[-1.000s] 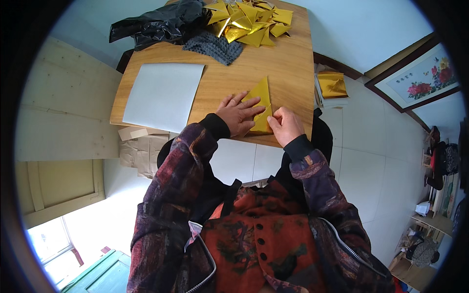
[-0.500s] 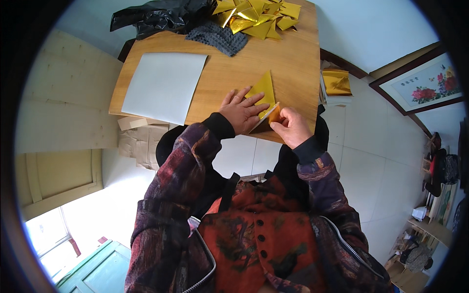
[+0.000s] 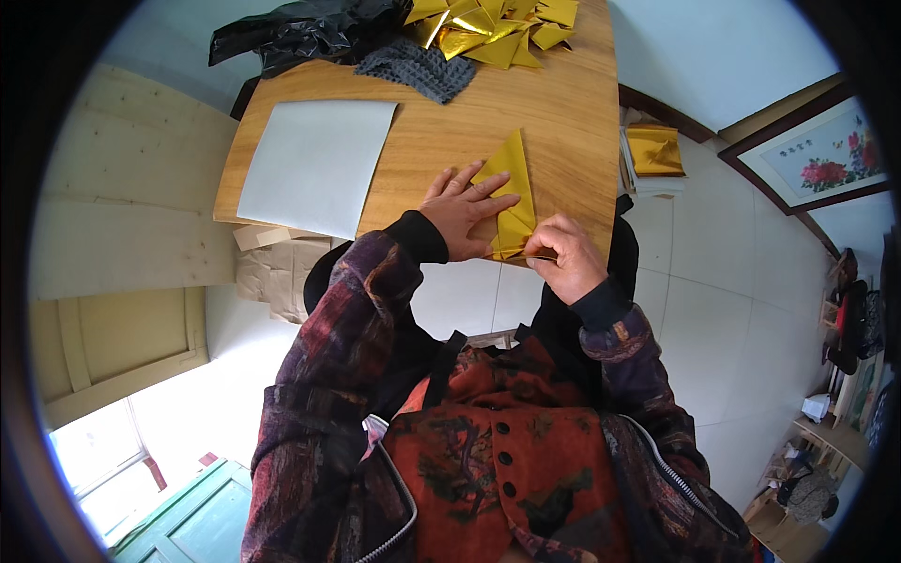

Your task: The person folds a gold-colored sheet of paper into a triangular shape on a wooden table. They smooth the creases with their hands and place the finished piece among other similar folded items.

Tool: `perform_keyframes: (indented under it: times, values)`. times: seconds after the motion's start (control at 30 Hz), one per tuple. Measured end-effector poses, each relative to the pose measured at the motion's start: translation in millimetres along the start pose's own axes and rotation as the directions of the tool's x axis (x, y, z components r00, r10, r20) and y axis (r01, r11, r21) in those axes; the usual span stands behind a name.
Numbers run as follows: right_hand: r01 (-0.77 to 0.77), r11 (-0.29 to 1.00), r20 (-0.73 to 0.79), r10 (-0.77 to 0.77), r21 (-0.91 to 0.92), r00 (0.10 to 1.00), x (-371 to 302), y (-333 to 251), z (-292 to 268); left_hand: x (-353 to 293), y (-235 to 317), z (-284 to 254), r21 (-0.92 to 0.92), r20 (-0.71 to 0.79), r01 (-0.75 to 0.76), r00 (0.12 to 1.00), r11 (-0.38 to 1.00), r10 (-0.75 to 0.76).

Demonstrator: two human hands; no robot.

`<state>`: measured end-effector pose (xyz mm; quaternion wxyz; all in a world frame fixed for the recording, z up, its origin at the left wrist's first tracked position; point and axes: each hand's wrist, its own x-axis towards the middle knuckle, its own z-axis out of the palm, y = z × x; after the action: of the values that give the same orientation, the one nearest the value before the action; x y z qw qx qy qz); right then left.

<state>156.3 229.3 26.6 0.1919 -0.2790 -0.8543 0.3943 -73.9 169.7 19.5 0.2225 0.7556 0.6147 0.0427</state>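
Note:
A sheet of gold foil paper (image 3: 513,158), partly folded into a pointed shape, lies at the near edge of the wooden table. Its sharp tip faces away from me. My left hand (image 3: 466,205) rests flat on its left side, fingers spread over the paper. At its lower right corner, my right hand (image 3: 567,260) pinches a thin edge of the paper between thumb and curled fingers. Creases show near the bottom, just above the table edge. Part of the sheet is hidden under my left hand.
A large pale grey sheet (image 3: 314,164) lies to the left on the table (image 3: 554,113). At the back are a heap of folded gold pieces (image 3: 502,28), a dark grey textured cloth (image 3: 418,70) and a black plastic bag (image 3: 300,38). Gold paper (image 3: 655,150) sits in a stack right of the table.
My right hand has moved slightly down, bringing the raised flap of gold paper down toward the table edge. My left hand stays on the sheet.

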Motion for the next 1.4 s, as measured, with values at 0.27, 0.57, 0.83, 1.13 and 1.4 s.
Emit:
perform_keyframes:
  times: [0.27,0.57,0.83,1.13,1.4]
  values:
    - [-0.016,0.998,-0.010,0.016,0.055,1.000,-0.2,3.9,0.5,0.0,-2.4,-3.3,-0.019,0.018,-0.021,1.000,1.000,0.021]
    - [-0.092,0.995,-0.065,0.094,0.028,0.993,1.9,0.3,1.1,0.7,-4.2,-3.0,0.000,-0.002,-0.046,0.999,0.999,0.046]
    - [-0.208,0.959,-0.225,0.163,-0.194,0.961,10.3,-9.3,16.1,-1.8,-3.0,-8.7,-0.008,0.000,-0.069,0.998,0.998,0.069]
    - [-0.319,0.893,-0.248,0.247,-0.316,0.937,11.7,-18.7,22.2,-3.0,-1.3,-12.5,-0.007,0.000,-0.074,0.997,0.997,0.074]
    - [-0.334,0.878,-0.325,0.223,-0.343,0.919,12.1,-20.7,28.6,-3.3,1.3,-14.4,-0.023,0.006,-0.069,0.998,0.997,0.069]
